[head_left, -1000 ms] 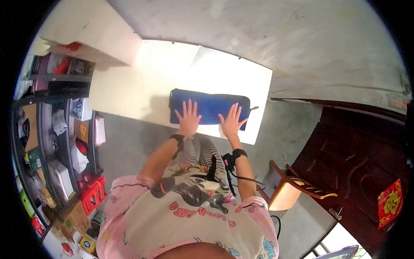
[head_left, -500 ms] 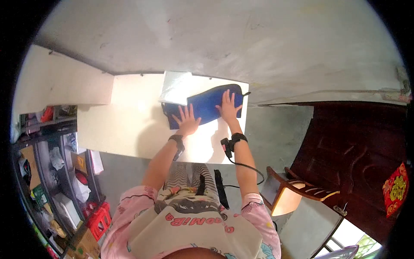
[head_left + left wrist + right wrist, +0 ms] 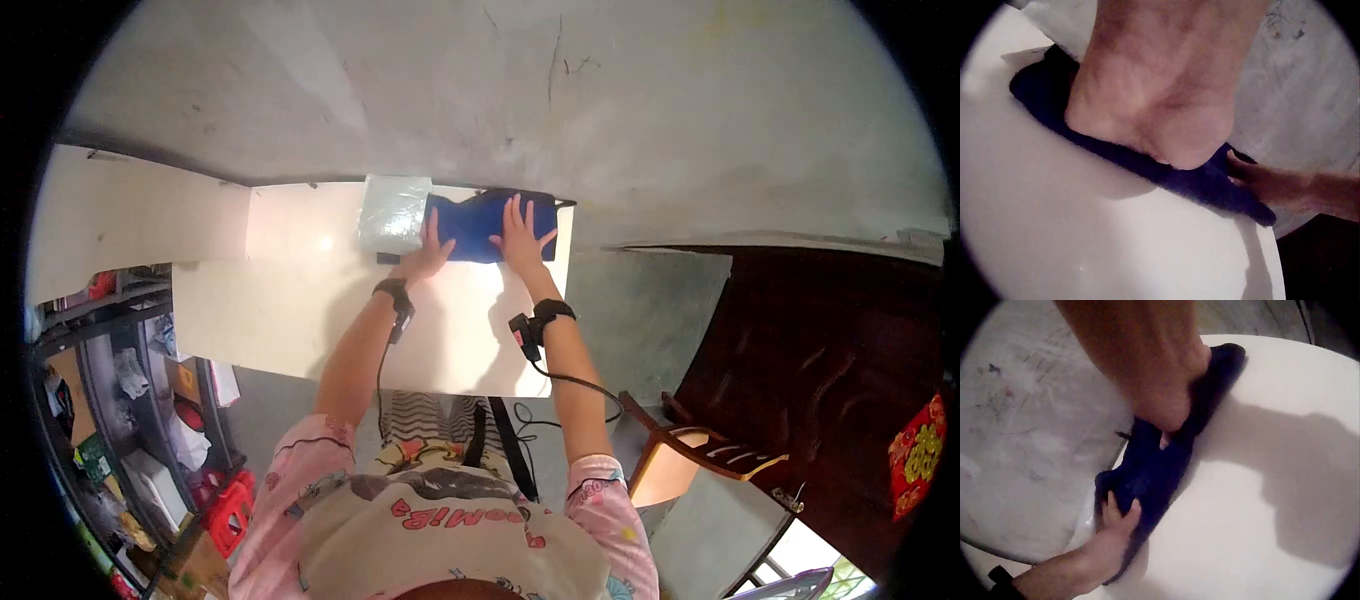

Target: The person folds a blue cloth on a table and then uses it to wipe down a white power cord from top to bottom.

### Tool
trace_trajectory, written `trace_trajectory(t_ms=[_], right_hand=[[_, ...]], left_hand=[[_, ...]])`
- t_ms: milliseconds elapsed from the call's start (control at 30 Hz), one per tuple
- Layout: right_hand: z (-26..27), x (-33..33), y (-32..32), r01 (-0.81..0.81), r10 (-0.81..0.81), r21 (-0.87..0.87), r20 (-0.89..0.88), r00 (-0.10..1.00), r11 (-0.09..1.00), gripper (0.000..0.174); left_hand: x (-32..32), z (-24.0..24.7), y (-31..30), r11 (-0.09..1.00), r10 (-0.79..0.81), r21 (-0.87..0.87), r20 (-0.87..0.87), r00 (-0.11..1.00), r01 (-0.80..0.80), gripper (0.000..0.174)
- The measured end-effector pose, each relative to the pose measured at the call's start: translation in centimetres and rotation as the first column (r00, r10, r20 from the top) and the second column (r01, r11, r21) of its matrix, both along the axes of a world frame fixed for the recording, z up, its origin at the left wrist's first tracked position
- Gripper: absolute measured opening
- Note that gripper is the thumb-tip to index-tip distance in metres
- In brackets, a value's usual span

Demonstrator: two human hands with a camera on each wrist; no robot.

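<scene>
A folded dark blue cloth (image 3: 476, 228) with black edging and a short cord at its right end lies at the back of the white table, by the wall. My left hand (image 3: 428, 256) rests on its left part, fingers spread and straight. On its right part lies my right hand (image 3: 520, 240), also with extended fingers. A shiny clear plastic packet (image 3: 394, 214) overlaps the cloth's left end, beside my left fingers. In the right wrist view the left hand (image 3: 1109, 544) touches the cloth, which looks rumpled between the hands. The right fingertips are mostly hidden there.
The white table (image 3: 290, 300) meets a grey wall (image 3: 500, 100) at the back and a cream panel (image 3: 150, 220) on the left. Shelves (image 3: 110, 400) with packed goods stand at left. A wooden chair (image 3: 680, 450) is at right. A cable (image 3: 590, 385) hangs from the right wrist.
Both hands have moved away from the body toward the wall, and the blue cloth has slid back with them. The plastic packet now covers the cloth's left end. The head view has shifted.
</scene>
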State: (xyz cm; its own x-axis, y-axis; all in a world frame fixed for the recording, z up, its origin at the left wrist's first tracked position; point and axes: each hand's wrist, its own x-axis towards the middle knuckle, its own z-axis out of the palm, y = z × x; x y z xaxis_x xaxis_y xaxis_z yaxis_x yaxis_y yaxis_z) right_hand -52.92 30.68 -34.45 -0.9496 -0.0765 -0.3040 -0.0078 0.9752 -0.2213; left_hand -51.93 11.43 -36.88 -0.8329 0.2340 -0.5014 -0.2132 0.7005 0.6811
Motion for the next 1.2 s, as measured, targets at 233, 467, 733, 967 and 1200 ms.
trace_trajectory(t_ms=[233, 467, 733, 967, 1200], right_hand=[[0.0, 0.1, -0.2, -0.007, 0.006, -0.005, -0.067, 0.998, 1.000, 0.074], [0.5, 4.2, -1.5, -0.094, 0.095, 0.047, -0.017, 0.995, 0.994, 0.075], [-1.2, 13.0, -4.6, -0.269, 0.280, 0.080, -0.236, 0.931, 0.960, 0.065], [-0.2, 19.3, -7.4, -0.434, 0.429, -0.015, -0.127, 0.894, 0.901, 0.062], [0.1, 20.7, -12.0, -0.459, 0.451, -0.082, -0.101, 0.887, 0.884, 0.062]], left_hand=[[-1.5, -0.6, 0.3, 0.995, -0.026, -0.103, -0.119, 0.993, 0.014, 0.074], [1.7, -0.2, -0.2, 0.921, -0.257, -0.364, -0.295, 0.920, 0.141, 0.071], [9.5, -0.2, -1.5, 0.827, -0.458, -0.508, -0.357, 0.814, 0.241, 0.065], [17.5, 0.9, -5.6, 0.828, -0.479, -0.497, -0.387, 0.788, 0.259, 0.060], [19.2, 2.7, -10.6, 0.752, -0.515, -0.590, -0.247, 0.821, 0.294, 0.057]])
